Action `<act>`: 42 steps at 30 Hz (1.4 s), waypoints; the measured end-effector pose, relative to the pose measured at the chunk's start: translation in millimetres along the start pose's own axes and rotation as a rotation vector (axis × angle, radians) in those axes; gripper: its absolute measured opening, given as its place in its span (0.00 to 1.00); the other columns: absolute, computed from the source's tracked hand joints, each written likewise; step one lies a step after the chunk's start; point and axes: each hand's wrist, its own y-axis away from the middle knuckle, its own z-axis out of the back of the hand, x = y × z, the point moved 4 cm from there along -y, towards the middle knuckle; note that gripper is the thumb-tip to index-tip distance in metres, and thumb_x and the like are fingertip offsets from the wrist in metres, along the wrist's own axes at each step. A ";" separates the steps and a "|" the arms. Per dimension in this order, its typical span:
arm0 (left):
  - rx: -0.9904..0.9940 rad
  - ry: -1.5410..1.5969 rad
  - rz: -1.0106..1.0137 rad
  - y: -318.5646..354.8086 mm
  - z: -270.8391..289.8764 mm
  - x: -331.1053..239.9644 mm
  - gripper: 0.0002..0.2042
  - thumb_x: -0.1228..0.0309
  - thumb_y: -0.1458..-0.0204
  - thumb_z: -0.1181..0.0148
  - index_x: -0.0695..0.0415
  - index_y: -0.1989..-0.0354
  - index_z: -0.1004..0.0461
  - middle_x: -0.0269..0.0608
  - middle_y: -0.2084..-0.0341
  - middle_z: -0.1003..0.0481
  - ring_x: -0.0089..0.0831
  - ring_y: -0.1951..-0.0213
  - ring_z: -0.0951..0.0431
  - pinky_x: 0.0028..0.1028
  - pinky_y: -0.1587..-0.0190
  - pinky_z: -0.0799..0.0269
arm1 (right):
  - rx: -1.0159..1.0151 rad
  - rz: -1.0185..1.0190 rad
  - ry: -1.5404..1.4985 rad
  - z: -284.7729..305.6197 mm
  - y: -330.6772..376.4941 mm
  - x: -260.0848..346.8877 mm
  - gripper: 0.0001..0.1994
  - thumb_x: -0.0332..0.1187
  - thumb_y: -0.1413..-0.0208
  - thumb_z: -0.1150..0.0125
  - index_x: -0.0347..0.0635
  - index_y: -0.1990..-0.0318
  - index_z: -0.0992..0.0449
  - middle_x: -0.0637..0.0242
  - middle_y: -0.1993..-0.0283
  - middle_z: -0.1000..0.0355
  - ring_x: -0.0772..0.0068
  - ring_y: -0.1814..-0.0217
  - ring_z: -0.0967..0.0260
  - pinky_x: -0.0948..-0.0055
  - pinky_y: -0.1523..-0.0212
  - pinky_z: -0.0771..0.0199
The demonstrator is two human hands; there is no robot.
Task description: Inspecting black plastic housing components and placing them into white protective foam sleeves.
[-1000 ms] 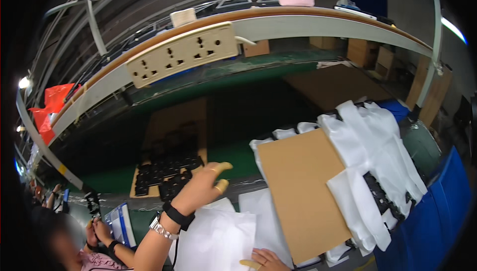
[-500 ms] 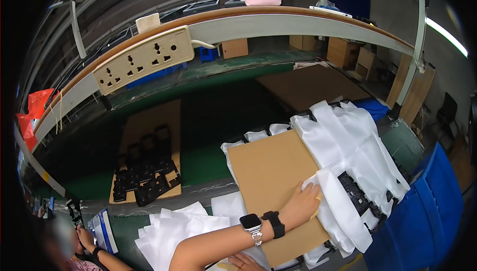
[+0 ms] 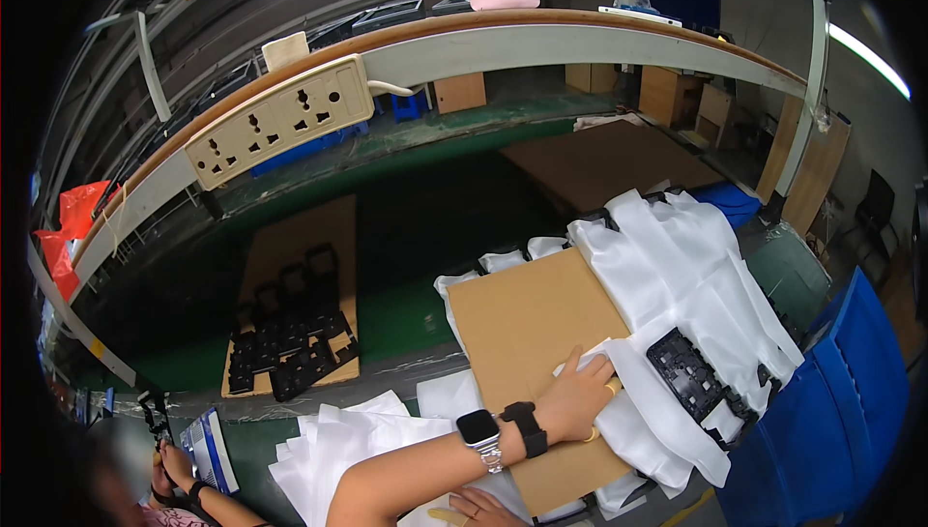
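White foam sleeve (image 3: 592, 361), thin and soft, under left hand (image 3: 578, 401)

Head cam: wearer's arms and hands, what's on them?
Bare forearm, no sleeve, no glove. The left hand has two things at its wrist: a smartwatch with a square dark face on a pale metal link band, then a black band beside it. The right hand shows only at the lower edge, bare.
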 end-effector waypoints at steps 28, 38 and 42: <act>-0.573 0.189 1.147 309.1 13.4 -60.2 0.24 0.62 0.62 0.34 0.58 0.57 0.32 0.52 0.50 0.38 0.50 0.50 0.37 0.39 0.50 0.39 | -0.019 0.002 0.053 16.2 -9.3 18.0 0.18 0.38 0.49 0.44 0.45 0.50 0.31 0.46 0.48 0.38 0.44 0.41 0.47 0.52 0.42 0.47; -0.592 0.254 1.295 332.0 -0.8 -61.6 0.23 0.57 0.59 0.35 0.59 0.59 0.30 0.50 0.50 0.36 0.45 0.49 0.35 0.33 0.49 0.38 | 0.014 -0.033 0.041 20.2 -9.7 18.8 0.19 0.37 0.49 0.44 0.43 0.50 0.31 0.44 0.48 0.39 0.42 0.42 0.47 0.52 0.42 0.47; -0.719 0.630 1.197 321.1 0.8 -66.0 0.21 0.56 0.54 0.39 0.58 0.57 0.29 0.44 0.58 0.28 0.38 0.54 0.29 0.32 0.48 0.39 | 0.014 -0.033 0.053 21.1 -10.5 19.4 0.19 0.37 0.49 0.44 0.42 0.50 0.31 0.43 0.48 0.39 0.41 0.42 0.47 0.51 0.42 0.47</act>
